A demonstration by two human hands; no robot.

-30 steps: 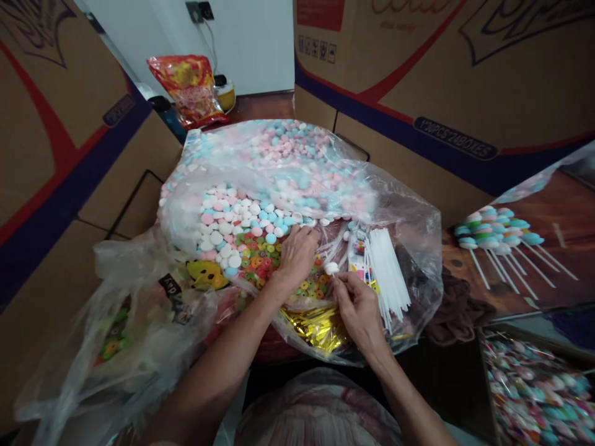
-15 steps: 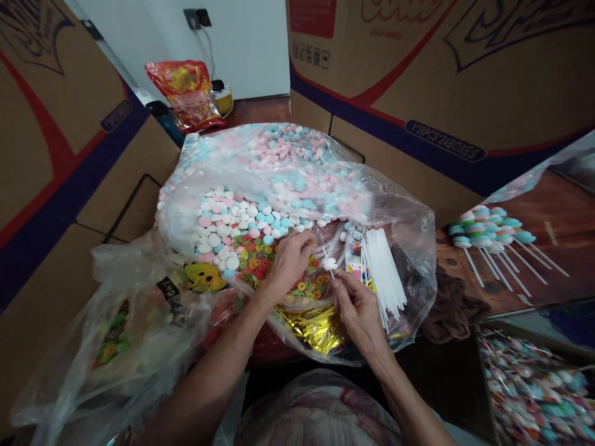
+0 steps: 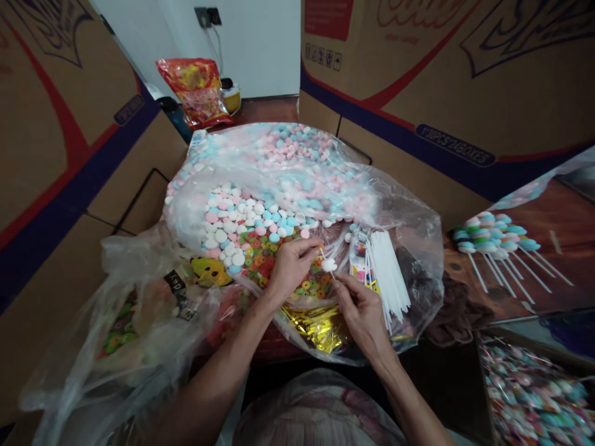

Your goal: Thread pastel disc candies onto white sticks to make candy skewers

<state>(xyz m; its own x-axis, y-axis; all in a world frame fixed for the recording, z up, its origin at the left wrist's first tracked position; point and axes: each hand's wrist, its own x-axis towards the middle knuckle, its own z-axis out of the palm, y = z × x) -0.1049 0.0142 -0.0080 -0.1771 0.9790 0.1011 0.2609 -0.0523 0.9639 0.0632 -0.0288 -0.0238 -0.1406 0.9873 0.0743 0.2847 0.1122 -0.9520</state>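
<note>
My right hand (image 3: 360, 305) pinches a thin white stick just below a white marshmallow (image 3: 329, 265) threaded on it. My left hand (image 3: 296, 265) is closed at the stick's upper end, its fingertips on a small orange gummy ring (image 3: 320, 247). Under the left hand lie many loose gummy rings (image 3: 264, 257) in red, green and yellow. Pink, white and blue marshmallows (image 3: 227, 232) spill from a big clear bag behind them. To the right of my right hand rests a bundle of white sticks (image 3: 388, 272). Gold twist ties (image 3: 320, 328) lie below the hands.
Large cardboard boxes (image 3: 418, 80) stand at the back right and left. Finished marshmallow skewers (image 3: 497, 232) lie on the right, above a box of wrapped ones (image 3: 534, 390). A brown cloth (image 3: 458, 313) and a crumpled plastic bag (image 3: 139, 334) flank the work. A red packet (image 3: 198, 93) stands behind.
The left fingertips have come to the top of the stick, and an orange gummy ring now shows there. The right hand keeps its hold on the stick. The view has shifted slightly.
</note>
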